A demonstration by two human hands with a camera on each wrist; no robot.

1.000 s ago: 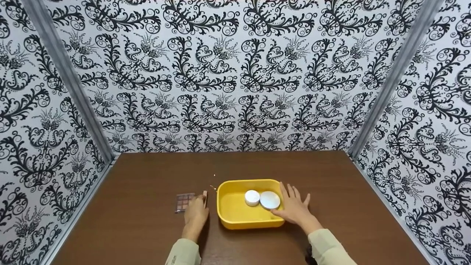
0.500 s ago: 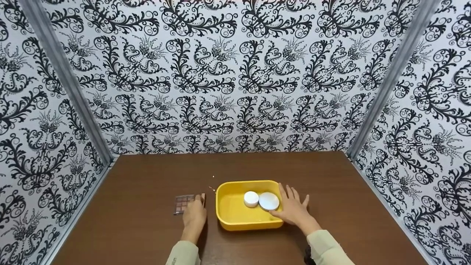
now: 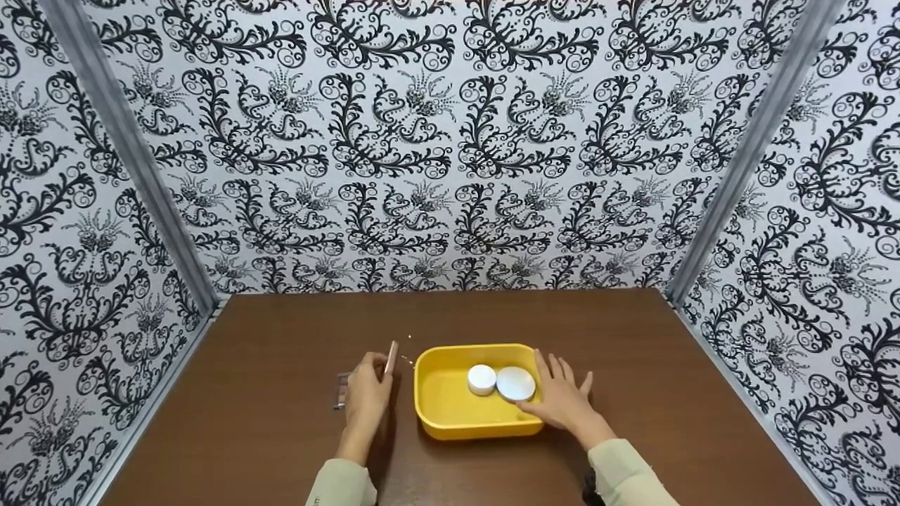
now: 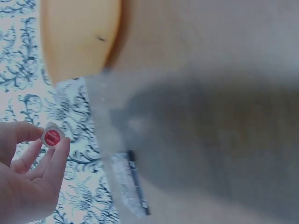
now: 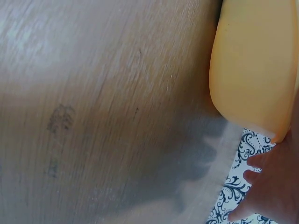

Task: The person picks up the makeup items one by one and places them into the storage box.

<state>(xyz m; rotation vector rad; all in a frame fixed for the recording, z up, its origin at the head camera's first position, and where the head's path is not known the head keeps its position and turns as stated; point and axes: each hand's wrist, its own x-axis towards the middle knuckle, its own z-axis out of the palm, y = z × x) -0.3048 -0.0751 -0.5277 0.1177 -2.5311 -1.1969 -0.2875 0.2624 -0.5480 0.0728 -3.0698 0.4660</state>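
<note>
My left hand (image 3: 367, 397) pinches a slim pinkish lipstick tube (image 3: 391, 357) between thumb and fingers, raised over the table. In the left wrist view the end of this lipstick tube (image 4: 52, 137) faces the camera and bears a round red label. Partly hidden behind the left hand lies an eyeshadow palette (image 3: 341, 393). Fingers spread and straight, my right hand (image 3: 562, 400) rests at the right rim of a yellow tub (image 3: 443, 426). Inside that tub, a small white round jar (image 3: 481, 379) sits beside a wider white round container (image 3: 516, 384).
The brown table (image 3: 281, 450) ends at a patterned black-and-white wall (image 3: 450, 211) behind, with similar walls on both sides. A few tiny pale specks (image 3: 408, 360) lie by the tub's left rim.
My left hand has lifted the lipstick tube from beside the palette, and the tube now points upward. It covers more of the palette. The right hand and the tub stay put.
</note>
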